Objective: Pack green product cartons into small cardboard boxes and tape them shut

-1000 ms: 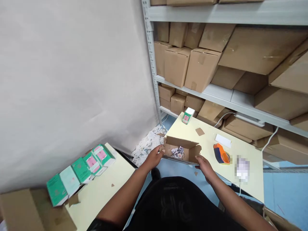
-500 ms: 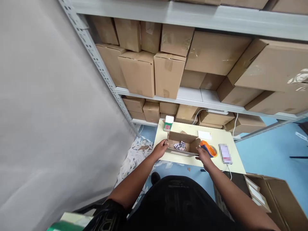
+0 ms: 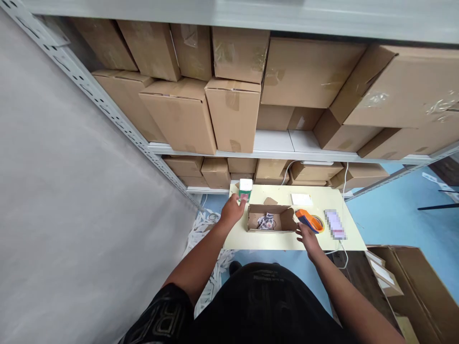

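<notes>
My left hand [image 3: 232, 211] is at the small green and white box [image 3: 245, 186] at the table's back left corner. Its thumb and forefinger are parted at the front of that box; whether they touch it I cannot tell. Mid-table sits an open cardboard box [image 3: 254, 223], upright, with a small printed item [image 3: 267, 221] in purple, white and dark tones lying inside. Beside its right end hovers my right hand [image 3: 307, 239], fingers apart and holding nothing. Just behind that hand lies an orange and blue tape dispenser [image 3: 307, 220] with a tape roll.
On the pale yellow table [image 3: 265, 242] are a white card-like item [image 3: 301, 199], a blurred phone [image 3: 334, 224] with a cable, and a cardboard scrap [image 3: 270, 201]. Shelves of cartons [image 3: 233, 114] rise behind. Paper strips [image 3: 211, 286] cover the floor at left; a large open carton [image 3: 426, 286] stands at right.
Both hands have let go of the cardboard box, which now rests on the table. My left hand has moved up to the green and white box; my right has drawn slightly away.
</notes>
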{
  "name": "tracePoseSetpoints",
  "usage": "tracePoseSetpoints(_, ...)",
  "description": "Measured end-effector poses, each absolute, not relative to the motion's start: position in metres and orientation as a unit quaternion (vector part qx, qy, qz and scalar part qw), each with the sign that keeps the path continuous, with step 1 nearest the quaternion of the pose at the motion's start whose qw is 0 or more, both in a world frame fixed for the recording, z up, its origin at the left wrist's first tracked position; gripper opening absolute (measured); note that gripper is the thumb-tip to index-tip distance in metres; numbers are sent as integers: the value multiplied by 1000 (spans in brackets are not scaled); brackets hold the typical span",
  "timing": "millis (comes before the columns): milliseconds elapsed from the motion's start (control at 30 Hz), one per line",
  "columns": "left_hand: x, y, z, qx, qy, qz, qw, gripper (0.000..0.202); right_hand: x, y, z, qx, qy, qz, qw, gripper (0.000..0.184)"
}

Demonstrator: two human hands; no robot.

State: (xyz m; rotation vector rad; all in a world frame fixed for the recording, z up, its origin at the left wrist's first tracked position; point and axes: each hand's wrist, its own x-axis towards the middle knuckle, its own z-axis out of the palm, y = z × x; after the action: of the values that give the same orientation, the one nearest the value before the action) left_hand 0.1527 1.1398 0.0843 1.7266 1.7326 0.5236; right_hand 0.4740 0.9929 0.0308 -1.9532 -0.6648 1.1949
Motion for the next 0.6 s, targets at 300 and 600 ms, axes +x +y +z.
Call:
tracePoseSetpoints(300,230,1243,97,657,729,5,193,68,501,944,40,-755,-324,466,328,46)
tracePoseSetpoints(600,173,1269,104,553,795,102,227,52,540,939,42,-746,-341,478,315,42)
